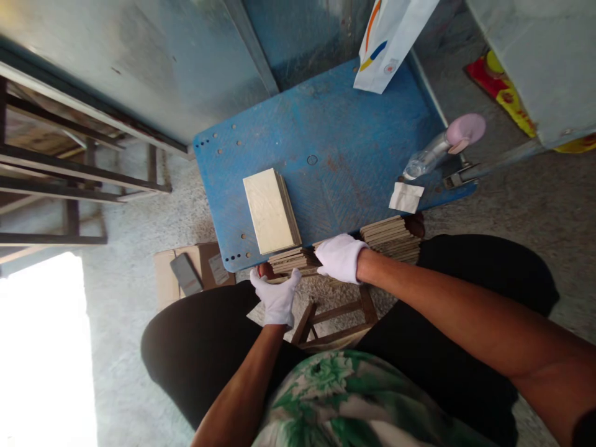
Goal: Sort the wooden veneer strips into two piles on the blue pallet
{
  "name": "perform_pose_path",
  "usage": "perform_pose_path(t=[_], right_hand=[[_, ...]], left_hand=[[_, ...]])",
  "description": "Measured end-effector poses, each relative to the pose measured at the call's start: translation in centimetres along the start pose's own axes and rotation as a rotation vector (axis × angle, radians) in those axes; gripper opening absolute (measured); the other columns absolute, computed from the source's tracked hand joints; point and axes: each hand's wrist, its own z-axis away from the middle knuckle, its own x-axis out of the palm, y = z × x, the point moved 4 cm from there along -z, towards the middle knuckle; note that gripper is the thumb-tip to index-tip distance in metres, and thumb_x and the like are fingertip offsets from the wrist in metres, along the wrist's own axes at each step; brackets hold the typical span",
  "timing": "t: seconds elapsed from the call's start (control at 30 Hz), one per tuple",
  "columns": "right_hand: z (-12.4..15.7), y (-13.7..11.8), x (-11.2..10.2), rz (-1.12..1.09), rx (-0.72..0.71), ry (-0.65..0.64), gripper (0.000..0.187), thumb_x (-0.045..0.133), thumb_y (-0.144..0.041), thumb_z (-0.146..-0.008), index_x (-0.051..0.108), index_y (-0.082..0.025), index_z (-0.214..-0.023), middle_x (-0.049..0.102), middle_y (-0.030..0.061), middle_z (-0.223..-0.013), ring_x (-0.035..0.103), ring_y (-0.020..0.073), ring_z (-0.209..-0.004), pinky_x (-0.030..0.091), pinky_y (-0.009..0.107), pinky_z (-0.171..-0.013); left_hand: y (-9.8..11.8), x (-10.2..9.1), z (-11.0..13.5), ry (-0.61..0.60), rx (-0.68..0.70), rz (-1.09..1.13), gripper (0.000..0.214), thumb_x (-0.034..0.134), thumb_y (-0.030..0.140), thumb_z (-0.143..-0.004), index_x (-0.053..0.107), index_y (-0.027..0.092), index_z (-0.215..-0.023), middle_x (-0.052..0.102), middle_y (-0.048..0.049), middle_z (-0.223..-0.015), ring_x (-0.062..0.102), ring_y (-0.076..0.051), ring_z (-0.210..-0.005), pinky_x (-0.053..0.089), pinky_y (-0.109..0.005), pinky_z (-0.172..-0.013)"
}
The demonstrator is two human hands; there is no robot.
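Observation:
Both my hands wear white gloves. My left hand (278, 298) is at the near side of a row of thin brownish boards (286, 261), with thumb and fingers spread wide. To its right, my right hand (342, 257) reaches down over the same row with curled fingers; whatever they grip is hidden under the glove. More thin boards (391, 239) stand packed on edge further right, below the table's near edge. A neat stack of pale rectangular boards (270, 211) lies on the blue table (326, 136), just beyond my left hand.
On the table are a clear bottle with a pink top (465, 131), a crumpled white paper (406, 197) and a white bag (388, 46). A wooden stool frame (338, 313) stands between my legs. Flattened cardboard (165, 276) with a dark flat object (186, 273) lies on the floor at left.

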Motion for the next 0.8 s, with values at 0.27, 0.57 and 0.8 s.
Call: perform_pose_path(t=[0.27,0.57,0.8], right_hand=[[-0.1,-3.2,2.3,-0.099,-0.184,0.085,0.046,0.057,-0.051,-0.082,0.062,-0.012,-0.105,0.068,0.0150,-0.102,0.066,0.0277,-0.088,0.049,0.033,-0.068],[0.0,-4.3,0.6,-0.257,-0.153,0.086,0.037,0.038,-0.041,-0.096,0.063,-0.015,-0.102,0.069,0.0099,-0.099,0.065,0.0207,-0.087,0.042,0.026,-0.068],[0.0,-1.8,-1.2,-0.560,0.015,0.216,0.037,0.049,-0.048,-0.090,0.066,-0.016,-0.097,0.071,0.0080,-0.095,0.065,0.0197,-0.085,0.041,0.024,-0.065]], left_hand=[[5.4,-6.9,1.9,-0.092,-0.007,0.098,0.090,0.079,0.038,-0.062,0.031,0.025,-0.137,0.060,-0.0071,-0.116,0.061,-0.023,-0.104,0.048,-0.037,-0.095],[12.5,-9.8,3.2,-0.055,-0.010,-0.072,0.092,0.079,0.047,-0.061,0.035,0.024,-0.137,0.065,-0.0061,-0.100,0.063,-0.027,-0.097,0.050,-0.038,-0.090],[13.9,-6.4,3.1,-0.084,0.021,0.091,0.065,0.072,0.047,-0.070,0.044,0.020,-0.122,0.065,-0.0081,-0.103,0.065,-0.024,-0.093,0.054,-0.037,-0.082]])
